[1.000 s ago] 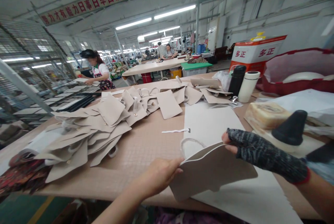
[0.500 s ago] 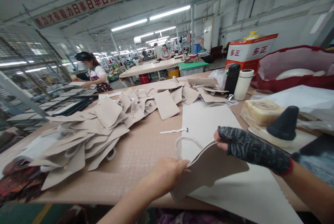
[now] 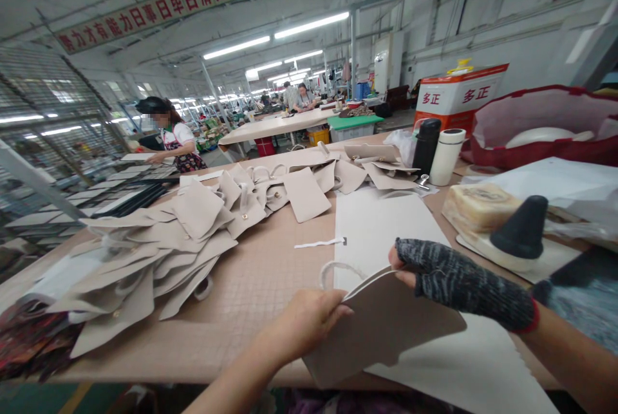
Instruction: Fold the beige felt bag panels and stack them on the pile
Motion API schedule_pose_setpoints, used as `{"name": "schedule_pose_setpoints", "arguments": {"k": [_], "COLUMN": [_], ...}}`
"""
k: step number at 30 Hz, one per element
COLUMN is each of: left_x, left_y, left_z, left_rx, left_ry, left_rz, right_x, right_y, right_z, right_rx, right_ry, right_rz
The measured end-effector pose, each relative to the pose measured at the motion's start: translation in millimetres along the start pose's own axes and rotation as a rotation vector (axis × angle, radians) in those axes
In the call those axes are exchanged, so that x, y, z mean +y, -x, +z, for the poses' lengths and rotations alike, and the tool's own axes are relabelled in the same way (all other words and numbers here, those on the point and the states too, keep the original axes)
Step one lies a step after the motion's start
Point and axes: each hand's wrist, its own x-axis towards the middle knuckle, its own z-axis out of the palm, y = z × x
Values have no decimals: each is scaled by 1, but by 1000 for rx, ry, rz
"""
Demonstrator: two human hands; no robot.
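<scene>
A beige bag panel (image 3: 381,330) is held tilted above the table's near edge, with a pale wrapped handle loop (image 3: 338,267) showing behind its top edge. My bare left hand (image 3: 313,317) pinches the top edge at its left end. Farther right along that edge, my right hand (image 3: 420,269), in a dark grey fingerless glove, grips it between thumb and fingers. Under the panel lies a large white sheet (image 3: 396,221). A short white strip (image 3: 318,243) rests left of the sheet. The panel's far side is hidden from me.
Piled panels with handles (image 3: 193,227) cover the table's left and back. Toward the right stand a black bottle (image 3: 425,147), a white bottle (image 3: 447,158), a yellowish block (image 3: 483,203) and a black cone-shaped object (image 3: 521,227). A co-worker (image 3: 174,134) works at the far left.
The panel has shifted slightly left and its lower edge has swung a little. My right hand has moved slightly left along with it; both hands keep their grip.
</scene>
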Motion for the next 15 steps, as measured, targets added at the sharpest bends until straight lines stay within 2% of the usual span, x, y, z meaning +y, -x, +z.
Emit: {"name": "schedule_pose_setpoints", "arguments": {"k": [7, 12, 15], "left_x": [1, -1, -2], "left_y": [-4, -2, -1], "left_z": [-4, -4, -4], "left_rx": [28, 26, 8], "left_ry": [123, 202, 227], "left_rz": [-64, 21, 20], "right_x": [-11, -14, -13], "right_y": [1, 0, 0], "right_z": [-1, -4, -2], "right_rx": [-65, -87, -90], "right_ry": [-68, -94, -131], "right_rz": [59, 74, 109]}}
